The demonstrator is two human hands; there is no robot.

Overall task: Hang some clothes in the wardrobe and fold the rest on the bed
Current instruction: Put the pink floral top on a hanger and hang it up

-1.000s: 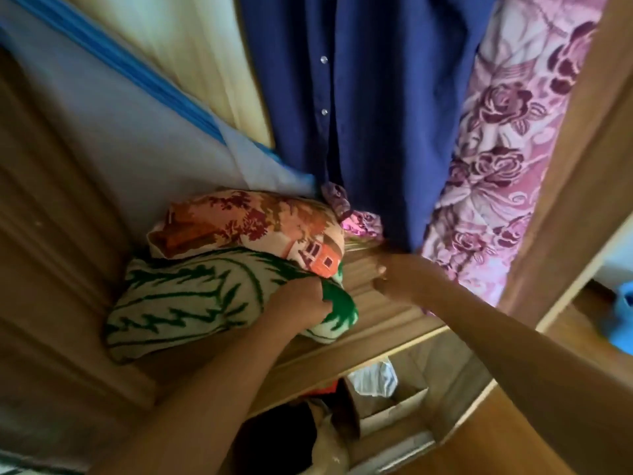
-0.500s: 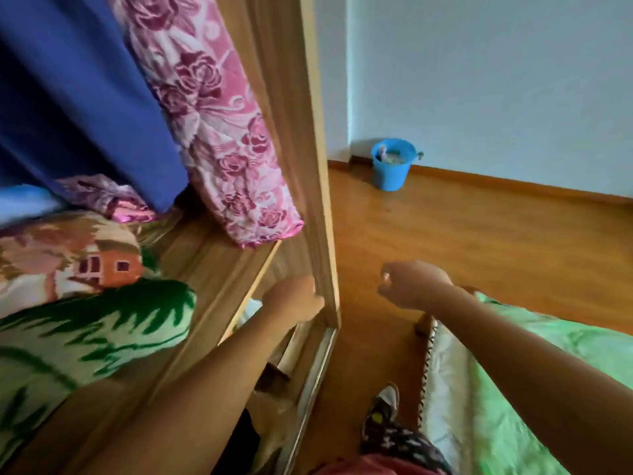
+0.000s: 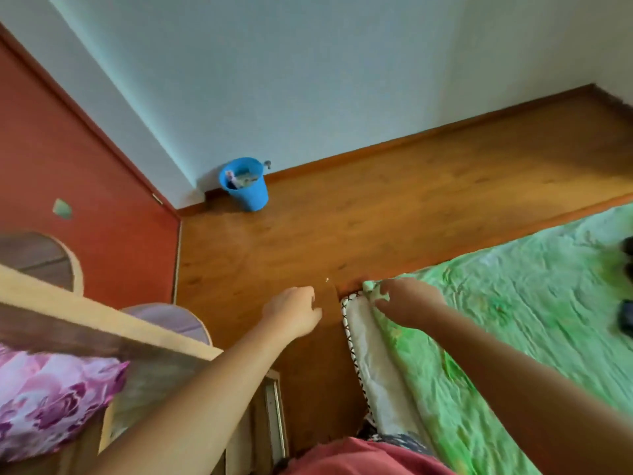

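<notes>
- Left hand (image 3: 294, 311) over bare floor (image 3: 394, 214); fingers loosely curled, holding nothing.
- Right hand (image 3: 409, 303) over the corner of the bed (image 3: 513, 337); fingers relaxed and spread, empty. Cannot tell if it touches the cover.
- Dark items (image 3: 626, 315), blurred at frame edge, probably clothes yet to fold. They lie on the bed at 3 o'clock from the right hand, well apart. The right hand is nearer.
- Bed side runs from the corner toward 6 o'clock, with open cover between hand and items.
- Wardrobe (image 3: 102, 323) at 9 o'clock of the left hand, pink floral cloth (image 3: 51, 399) inside.
- Blue bucket (image 3: 245, 183) at 12 o'clock by the wall, off the path.
</notes>
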